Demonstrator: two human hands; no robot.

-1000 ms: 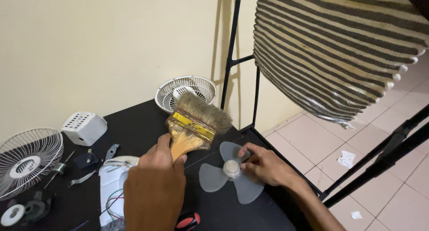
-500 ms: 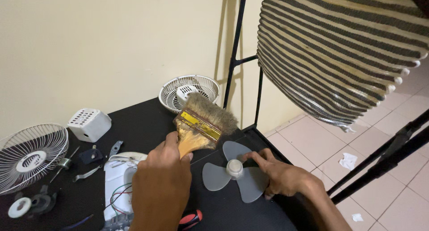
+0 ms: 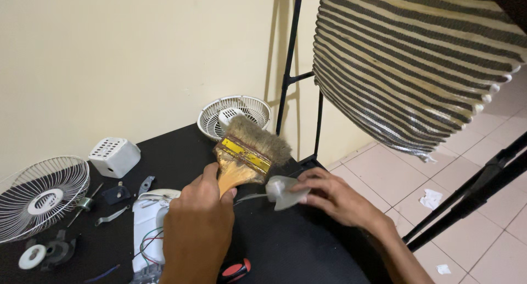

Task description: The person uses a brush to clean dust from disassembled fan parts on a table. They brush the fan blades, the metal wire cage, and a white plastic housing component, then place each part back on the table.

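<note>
One wide paintbrush (image 3: 250, 155) raised above black table (image 3: 307, 251), left hand (image 3: 197, 229) in closed grip on its wooden handle, one translucent fan blade (image 3: 280, 190) tilted edge-on, pinched by right hand (image 3: 335, 199), two wire fan grilles (image 3: 38, 196)

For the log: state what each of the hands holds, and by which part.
Left hand: wide wooden-handled paintbrush, gripped by its handle. Right hand: translucent grey plastic fan blade, held at its hub.

A single head-worn camera looks down and forward from close above the person's two hands, over a black-covered table (image 3: 307, 251) set against a cream wall (image 3: 110, 59). To the right it takes in a pale tiled floor (image 3: 455, 179); no second view shares the scene.
</note>
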